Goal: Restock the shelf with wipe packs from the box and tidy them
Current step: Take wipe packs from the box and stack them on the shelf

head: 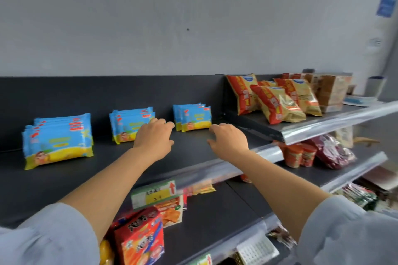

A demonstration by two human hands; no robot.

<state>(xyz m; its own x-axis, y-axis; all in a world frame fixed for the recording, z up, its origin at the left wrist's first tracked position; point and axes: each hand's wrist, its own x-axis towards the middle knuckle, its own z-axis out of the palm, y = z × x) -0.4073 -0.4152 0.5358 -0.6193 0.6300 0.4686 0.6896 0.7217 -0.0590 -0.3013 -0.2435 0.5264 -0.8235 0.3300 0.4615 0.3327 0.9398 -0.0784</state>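
Note:
Three groups of blue-and-yellow wipe packs stand upright on the dark top shelf (193, 146): a left group (58, 142), a middle group (127, 123) and a right group (192, 117). My left hand (154, 135) hovers just in front of the middle group's right end, fingers loosely curled, holding nothing. My right hand (228, 139) hangs over the bare shelf just right of the right group, fingers loosely bent, empty. The box is not in view.
Red-and-gold snack bags (273, 101) and cartons (329, 90) fill the neighbouring shelf to the right. Below are red cups (299, 155), a dark red bag (336, 153), red snack boxes (140, 241) and a green price tag (154, 193) on the shelf rail.

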